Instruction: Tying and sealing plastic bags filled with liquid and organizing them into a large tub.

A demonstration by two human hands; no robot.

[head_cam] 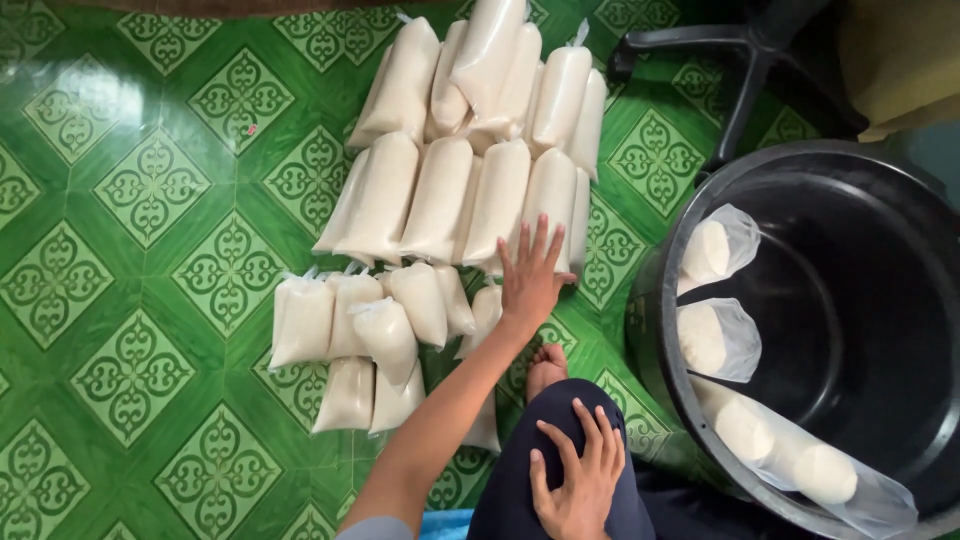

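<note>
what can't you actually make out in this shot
- Head view: how many white filled bags lie on the floor; they overlap.
- What the left hand touches; its palm covers it.
- The black tub, cut off by the right and bottom edges.
- The right hand rests on the knee; the arm is out of frame.

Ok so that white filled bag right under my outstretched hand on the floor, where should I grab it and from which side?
Probably around the middle of the bag, from above. It lies flat on the green tiled floor, packed close against neighbouring bags, so its sides are hard to reach. Your left hand already hovers there; wrap the fingers over the rounded body.
</note>
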